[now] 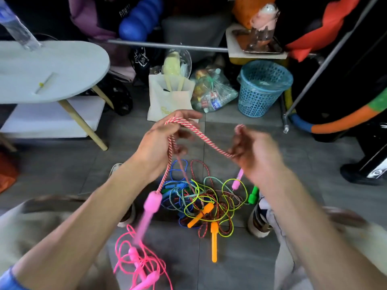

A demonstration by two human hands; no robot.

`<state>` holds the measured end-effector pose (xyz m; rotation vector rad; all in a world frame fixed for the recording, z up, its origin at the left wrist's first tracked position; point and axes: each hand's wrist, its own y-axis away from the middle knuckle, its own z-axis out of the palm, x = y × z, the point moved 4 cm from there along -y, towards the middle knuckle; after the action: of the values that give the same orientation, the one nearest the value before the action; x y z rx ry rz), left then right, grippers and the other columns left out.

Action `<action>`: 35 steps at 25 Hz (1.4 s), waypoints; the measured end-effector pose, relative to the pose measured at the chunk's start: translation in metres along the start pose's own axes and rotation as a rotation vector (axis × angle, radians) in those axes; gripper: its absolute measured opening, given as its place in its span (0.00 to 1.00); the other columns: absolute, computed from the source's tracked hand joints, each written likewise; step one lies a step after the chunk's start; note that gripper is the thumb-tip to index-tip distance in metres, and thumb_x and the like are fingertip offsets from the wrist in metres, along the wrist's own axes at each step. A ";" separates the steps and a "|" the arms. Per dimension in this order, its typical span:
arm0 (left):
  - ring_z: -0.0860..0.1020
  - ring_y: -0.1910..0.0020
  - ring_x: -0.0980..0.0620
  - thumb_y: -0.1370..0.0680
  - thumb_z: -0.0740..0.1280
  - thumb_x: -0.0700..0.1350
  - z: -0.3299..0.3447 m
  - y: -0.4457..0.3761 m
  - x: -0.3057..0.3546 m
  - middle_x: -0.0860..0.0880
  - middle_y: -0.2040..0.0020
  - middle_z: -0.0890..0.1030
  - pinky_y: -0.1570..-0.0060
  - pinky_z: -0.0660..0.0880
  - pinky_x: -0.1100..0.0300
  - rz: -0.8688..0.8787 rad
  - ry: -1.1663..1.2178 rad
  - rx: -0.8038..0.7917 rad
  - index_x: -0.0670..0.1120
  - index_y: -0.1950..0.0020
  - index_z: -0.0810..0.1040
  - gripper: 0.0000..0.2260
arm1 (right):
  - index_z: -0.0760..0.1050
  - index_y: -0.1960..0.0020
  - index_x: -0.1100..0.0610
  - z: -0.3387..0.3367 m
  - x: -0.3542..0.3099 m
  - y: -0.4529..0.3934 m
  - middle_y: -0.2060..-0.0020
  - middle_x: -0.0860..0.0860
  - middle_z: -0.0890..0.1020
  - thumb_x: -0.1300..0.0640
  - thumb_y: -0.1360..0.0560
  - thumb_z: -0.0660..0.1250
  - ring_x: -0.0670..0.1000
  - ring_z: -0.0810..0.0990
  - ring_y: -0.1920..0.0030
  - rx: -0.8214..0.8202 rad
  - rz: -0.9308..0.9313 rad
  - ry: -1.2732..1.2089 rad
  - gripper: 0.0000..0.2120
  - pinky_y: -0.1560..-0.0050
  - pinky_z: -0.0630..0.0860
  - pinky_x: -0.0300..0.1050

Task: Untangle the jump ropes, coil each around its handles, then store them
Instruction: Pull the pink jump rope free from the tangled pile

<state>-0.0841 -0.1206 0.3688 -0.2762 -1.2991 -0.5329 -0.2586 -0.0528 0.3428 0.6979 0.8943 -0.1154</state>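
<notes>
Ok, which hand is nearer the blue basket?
Right. The right hand is below and left of the blue basket, holding the striped rope. The left hand holds the same rope further left, past the white bag.

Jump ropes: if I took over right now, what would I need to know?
Left hand: grips the doubled red-white rope; one pink handle dangles below it.
Right hand: holds the same rope's other end, blurred.
Floor: the tangle of blue, yellow, green and red ropes with orange and green handles lies between the shoes. A pink rope lies apart, loose, nearer you.
Done: the red-white rope is pulled out of the pile.
Left: coil it around its handles, untangle and coil the rest, store all.
</notes>
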 end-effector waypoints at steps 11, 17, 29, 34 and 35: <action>0.50 0.81 0.56 0.20 0.54 0.58 -0.010 -0.011 0.027 0.54 0.80 0.57 0.79 0.50 0.64 -0.196 0.510 -0.092 0.48 0.69 0.63 0.21 | 0.75 0.48 0.52 0.024 0.115 -0.014 0.48 0.54 0.81 0.67 0.26 0.59 0.47 0.77 0.54 -0.606 0.041 1.278 0.13 0.54 0.74 0.39; 0.70 0.74 0.55 0.34 0.74 0.52 -0.030 -0.014 0.028 0.44 0.69 0.76 0.71 0.65 0.63 0.021 -0.620 0.087 0.48 0.61 0.78 0.10 | 0.78 0.49 0.59 0.002 0.045 -0.037 0.66 0.56 0.82 0.61 0.18 0.57 0.51 0.79 0.71 -0.312 -0.234 1.304 0.10 0.72 0.75 0.45; 0.64 0.77 0.58 0.19 0.60 0.39 0.020 0.003 0.003 0.56 0.79 0.71 0.72 0.62 0.60 0.002 -0.510 0.031 0.47 0.70 0.80 0.20 | 0.78 0.56 0.57 0.035 -0.024 0.004 0.56 0.52 0.81 0.68 0.41 0.58 0.51 0.78 0.55 -0.518 -0.355 0.277 0.18 0.59 0.74 0.43; 0.50 0.76 0.49 0.18 0.55 0.54 0.012 -0.005 0.024 0.49 0.79 0.61 0.82 0.49 0.62 0.095 0.157 0.031 0.49 0.75 0.69 0.25 | 0.74 0.43 0.52 0.018 0.088 -0.015 0.44 0.49 0.78 0.66 0.24 0.61 0.49 0.76 0.50 -0.731 -0.011 1.216 0.15 0.54 0.73 0.37; 0.47 0.74 0.47 0.18 0.51 0.56 0.010 -0.004 0.028 0.48 0.77 0.56 0.83 0.50 0.64 0.098 0.233 0.011 0.50 0.74 0.71 0.27 | 0.75 0.47 0.52 0.010 0.108 -0.018 0.47 0.50 0.77 0.62 0.22 0.61 0.50 0.76 0.49 -0.753 0.046 1.401 0.09 0.54 0.71 0.38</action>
<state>-0.0893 -0.1252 0.3982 -0.2588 -1.0570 -0.4604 -0.1897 -0.0528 0.2572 -0.0250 2.0834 0.8211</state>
